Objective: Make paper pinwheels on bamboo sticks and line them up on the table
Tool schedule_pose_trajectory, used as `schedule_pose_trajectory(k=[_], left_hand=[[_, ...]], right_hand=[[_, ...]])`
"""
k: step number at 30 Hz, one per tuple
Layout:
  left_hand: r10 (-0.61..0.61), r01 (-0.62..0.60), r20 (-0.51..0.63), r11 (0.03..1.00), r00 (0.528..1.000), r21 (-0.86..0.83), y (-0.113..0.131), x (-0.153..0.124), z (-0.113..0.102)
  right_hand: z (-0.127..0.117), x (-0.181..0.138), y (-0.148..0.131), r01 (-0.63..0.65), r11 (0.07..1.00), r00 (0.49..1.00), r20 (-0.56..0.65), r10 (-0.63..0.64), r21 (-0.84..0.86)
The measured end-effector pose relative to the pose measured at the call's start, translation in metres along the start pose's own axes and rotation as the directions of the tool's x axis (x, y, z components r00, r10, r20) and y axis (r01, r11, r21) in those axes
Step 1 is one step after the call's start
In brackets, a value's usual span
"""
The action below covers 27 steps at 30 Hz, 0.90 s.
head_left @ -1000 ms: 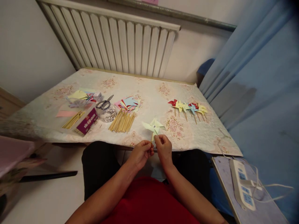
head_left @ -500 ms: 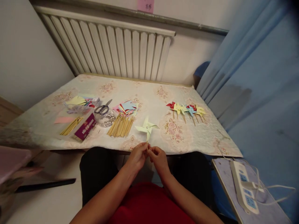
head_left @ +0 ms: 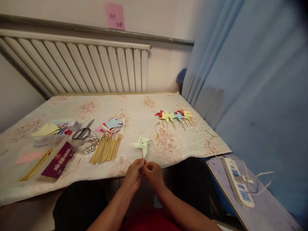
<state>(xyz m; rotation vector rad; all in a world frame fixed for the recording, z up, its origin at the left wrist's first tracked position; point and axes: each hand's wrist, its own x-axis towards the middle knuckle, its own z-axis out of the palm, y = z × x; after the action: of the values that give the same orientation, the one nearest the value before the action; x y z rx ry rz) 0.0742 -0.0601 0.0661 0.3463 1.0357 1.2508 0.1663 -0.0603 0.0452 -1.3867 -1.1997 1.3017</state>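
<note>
A pale yellow-green paper pinwheel (head_left: 141,144) stands upright on a thin stick just above my two hands, at the near edge of the table (head_left: 134,112). My left hand (head_left: 134,172) and my right hand (head_left: 152,173) meet fingertip to fingertip, both pinched on the bottom of the stick. A bundle of wooden sticks (head_left: 106,148) lies to the left of the hands, with a fan of coloured paper squares (head_left: 112,124) behind it. A row of finished pinwheels (head_left: 174,116) lies at the right of the table.
Scissors (head_left: 82,131) rest on a round clear container (head_left: 87,145). A purple box (head_left: 58,159), more sticks (head_left: 36,166) and loose paper (head_left: 51,129) lie at the left. A radiator (head_left: 77,64) backs the table, a blue curtain (head_left: 245,80) hangs right, a power strip (head_left: 237,181) lies on a side surface.
The view has swung right and up. The pinwheel's blades have turned and it now looks smaller, edge-on. Both hands stay pinched on its stick.
</note>
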Motion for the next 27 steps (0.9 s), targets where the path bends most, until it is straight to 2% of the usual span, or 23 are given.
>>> schedule_pose_trajectory(k=[4, 6, 7, 9, 11, 14, 17, 21, 27], left_hand=[[0.043, -0.042, -0.001, 0.979, 0.999, 0.198, -0.007, 0.016, -0.003], [0.142, -0.112, -0.042, 0.901, 0.989, 0.420, -0.008, 0.031, -0.011], [0.210, -0.150, -0.047, 0.822, 0.977, 0.550, -0.008, 0.041, -0.017], [0.352, -0.205, -0.016, 0.581, 0.936, 0.788, -0.003, 0.061, -0.029], [0.476, -0.263, 0.114, 0.258, 0.872, 0.930, 0.004, 0.079, -0.040], [0.543, -0.280, 0.313, -0.144, 0.780, 0.949, 0.012, 0.097, -0.053], [0.538, -0.227, 0.415, -0.381, 0.734, 0.896, 0.012, 0.103, -0.058], [0.524, -0.177, 0.454, -0.493, 0.721, 0.852, 0.007, 0.101, -0.058], [0.519, -0.155, 0.455, -0.520, 0.724, 0.840, 0.007, 0.099, -0.057]], right_hand=[[-0.011, 0.013, 0.006, 0.029, 0.998, 0.997, -0.065, -0.033, -0.063], [-0.019, 0.022, 0.008, 0.047, 0.994, 0.992, -0.112, -0.058, -0.099], [-0.023, 0.027, 0.008, 0.055, 0.992, 0.988, -0.136, -0.071, -0.118], [-0.032, 0.040, 0.009, 0.069, 0.985, 0.979, -0.179, -0.097, -0.159], [-0.039, 0.055, 0.008, 0.083, 0.975, 0.968, -0.214, -0.128, -0.208], [-0.048, 0.084, 0.005, 0.105, 0.947, 0.948, -0.256, -0.187, -0.303], [-0.053, 0.115, 0.001, 0.100, 0.900, 0.938, -0.262, -0.228, -0.423], [-0.051, 0.159, -0.004, -0.017, 0.824, 0.949, -0.268, -0.165, -0.566], [-0.033, 0.221, -0.010, -0.133, 0.800, 0.944, -0.321, -0.078, -0.585]])
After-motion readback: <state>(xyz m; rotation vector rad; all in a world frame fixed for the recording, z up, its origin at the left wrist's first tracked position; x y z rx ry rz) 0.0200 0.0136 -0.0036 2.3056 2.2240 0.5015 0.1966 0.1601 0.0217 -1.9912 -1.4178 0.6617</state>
